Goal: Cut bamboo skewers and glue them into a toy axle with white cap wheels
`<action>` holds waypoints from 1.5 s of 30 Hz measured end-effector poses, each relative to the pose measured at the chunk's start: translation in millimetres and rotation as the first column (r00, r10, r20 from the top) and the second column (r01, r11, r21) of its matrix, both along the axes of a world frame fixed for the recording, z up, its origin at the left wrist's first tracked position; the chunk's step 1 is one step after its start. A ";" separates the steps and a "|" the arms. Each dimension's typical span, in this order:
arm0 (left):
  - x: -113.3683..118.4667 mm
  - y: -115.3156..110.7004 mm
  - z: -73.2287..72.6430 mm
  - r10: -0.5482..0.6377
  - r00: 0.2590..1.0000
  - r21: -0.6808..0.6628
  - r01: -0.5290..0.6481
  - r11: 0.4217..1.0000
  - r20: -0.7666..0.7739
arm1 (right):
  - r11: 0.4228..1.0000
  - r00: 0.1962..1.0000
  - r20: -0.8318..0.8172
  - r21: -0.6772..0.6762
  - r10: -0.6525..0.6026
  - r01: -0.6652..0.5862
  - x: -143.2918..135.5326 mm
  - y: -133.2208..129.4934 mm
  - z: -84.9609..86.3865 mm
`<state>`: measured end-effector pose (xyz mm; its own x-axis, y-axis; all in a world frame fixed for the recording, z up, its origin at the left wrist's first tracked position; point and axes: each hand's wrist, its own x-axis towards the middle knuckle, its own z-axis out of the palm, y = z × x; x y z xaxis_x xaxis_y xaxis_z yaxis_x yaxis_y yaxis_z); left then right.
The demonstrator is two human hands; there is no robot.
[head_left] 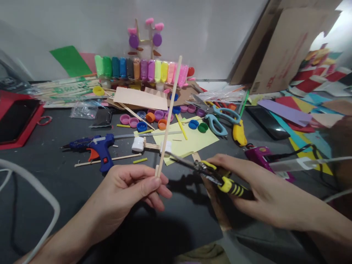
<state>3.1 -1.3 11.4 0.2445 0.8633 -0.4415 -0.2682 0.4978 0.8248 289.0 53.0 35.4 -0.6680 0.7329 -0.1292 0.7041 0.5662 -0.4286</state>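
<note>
My left hand (134, 187) pinches a long pale wooden stick (171, 106) near its lower end, and the stick rises almost upright. A short stick piece (156, 171) stands beside it in the same pinch. On the right, my right hand (264, 187) is wrapped round the yellow-and-black handles of pliers (211, 174). Their dark jaws point left toward the long stick; whether they touch it I cannot tell. Behind the stick lie white caps (138, 144) joined by short sticks. To the left rests a blue glue gun (103, 148) with an orange trigger.
Several coloured bottle caps (141, 126), yellow paper (198, 141) and light-blue scissors (217, 123) lie mid-table. A row of coloured clay packs (144, 69) stands along the wall. A black phone (266, 121) and purple device (258, 156) are on the right, a white cable (52, 198) at left.
</note>
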 end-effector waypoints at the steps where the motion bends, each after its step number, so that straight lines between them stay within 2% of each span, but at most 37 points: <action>1: -0.1 -0.9 0.0 -0.001 1.000 0.000 0.001 1.000 -0.004 | 1.000 1.000 0.003 -0.027 0.004 -0.004 -4.7 -2.5 3.7; 7: -1.0 -5.9 1.7 -0.025 0.999 -0.025 0.026 0.999 0.022 | 0.980 1.000 -0.017 -0.196 0.017 -0.020 -25.2 0.3 12.5; 20: -2.3 -5.2 4.2 -0.065 0.998 -0.085 0.066 0.994 0.017 | 0.965 0.997 -0.027 -0.253 0.068 -0.073 -30.9 4.5 9.9; 32: -5.3 -4.0 -2.9 -0.091 0.992 -0.089 0.099 0.991 0.087 | 0.965 0.997 -0.035 -0.253 0.068 -0.075 -36.9 5.7 14.0; 45: -4.8 -3.4 -4.8 -0.115 0.992 -0.058 0.118 0.991 0.055 | 0.957 0.998 -0.034 -0.282 0.057 -0.065 -38.1 5.2 13.4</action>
